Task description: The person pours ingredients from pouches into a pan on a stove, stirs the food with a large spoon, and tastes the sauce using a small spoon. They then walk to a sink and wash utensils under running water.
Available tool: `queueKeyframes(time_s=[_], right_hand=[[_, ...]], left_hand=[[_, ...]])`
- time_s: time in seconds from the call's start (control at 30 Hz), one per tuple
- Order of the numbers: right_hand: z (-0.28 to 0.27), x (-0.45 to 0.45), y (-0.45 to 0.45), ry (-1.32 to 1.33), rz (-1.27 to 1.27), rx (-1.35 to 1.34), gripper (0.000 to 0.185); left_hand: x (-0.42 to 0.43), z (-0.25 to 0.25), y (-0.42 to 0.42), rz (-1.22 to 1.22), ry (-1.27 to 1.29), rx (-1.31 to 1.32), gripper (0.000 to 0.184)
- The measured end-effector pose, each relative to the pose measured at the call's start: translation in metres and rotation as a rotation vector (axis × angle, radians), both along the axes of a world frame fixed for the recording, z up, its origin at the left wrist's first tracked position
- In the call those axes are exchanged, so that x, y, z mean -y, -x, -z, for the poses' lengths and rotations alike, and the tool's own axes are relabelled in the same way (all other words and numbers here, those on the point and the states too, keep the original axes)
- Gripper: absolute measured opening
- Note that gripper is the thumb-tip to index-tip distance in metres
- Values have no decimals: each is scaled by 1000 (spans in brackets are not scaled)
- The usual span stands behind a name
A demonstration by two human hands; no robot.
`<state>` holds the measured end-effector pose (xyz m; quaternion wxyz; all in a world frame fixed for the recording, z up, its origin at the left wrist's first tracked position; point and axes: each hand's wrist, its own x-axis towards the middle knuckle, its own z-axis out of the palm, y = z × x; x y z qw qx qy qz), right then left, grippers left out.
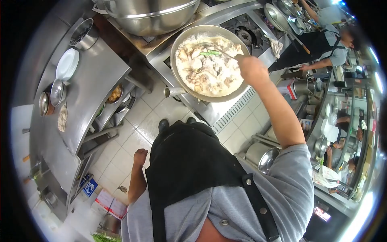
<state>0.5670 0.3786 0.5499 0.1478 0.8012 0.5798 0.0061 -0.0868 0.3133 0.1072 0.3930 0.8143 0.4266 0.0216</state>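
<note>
From where I stand, the wide pan (209,99) sits on the stove (238,107), in front of the cook, filled with pale, wet food (197,76). The right hand (252,70) is closed around the handle of a metal ladle (225,54), whose far end dips among the pieces; the left hand (140,156) hangs low at the side, its fingers curled, though how tightly I can't tell, with nothing visible in it. The ladle looks stiff and light, best held high on its shaft, away from the steam. The pan must be heavy, its load sloppy and its metal likely hot, so the stubby handle (174,92) is the place to grip, with the other side supported. That handle juts past the stove's edge, over the floor (145,125), where a hip could knock it. The tiled gap towards the table (100,76) leaves room to step; beyond the pan, a big pot (161,20) and a burner (244,37) crowd the reach.
</note>
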Motion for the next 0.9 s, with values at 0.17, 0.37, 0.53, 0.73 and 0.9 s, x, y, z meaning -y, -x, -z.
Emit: queueKeyframes(time_s=[0.17, 0.37, 0.53, 0.73, 0.9], right_hand=[[-46, 37, -48, -373, 88, -247, 25], [-56, 53, -74, -328, 185, -96, 24], [-46, 55, -79, -225, 212, -80, 24], [-64, 60, -82, -307, 181, -132, 23], [-48, 45, -95, -291, 102, 63, 23]], left_hand=[[-16, -76, -52, -620, 556, -56, 34], [-40, -72, -60, -559, 479, -61, 37], [-49, -89, -79, -562, 457, -95, 40], [-37, -92, -75, -604, 484, -71, 40], [-14, -59, -44, -474, 396, -63, 36]])
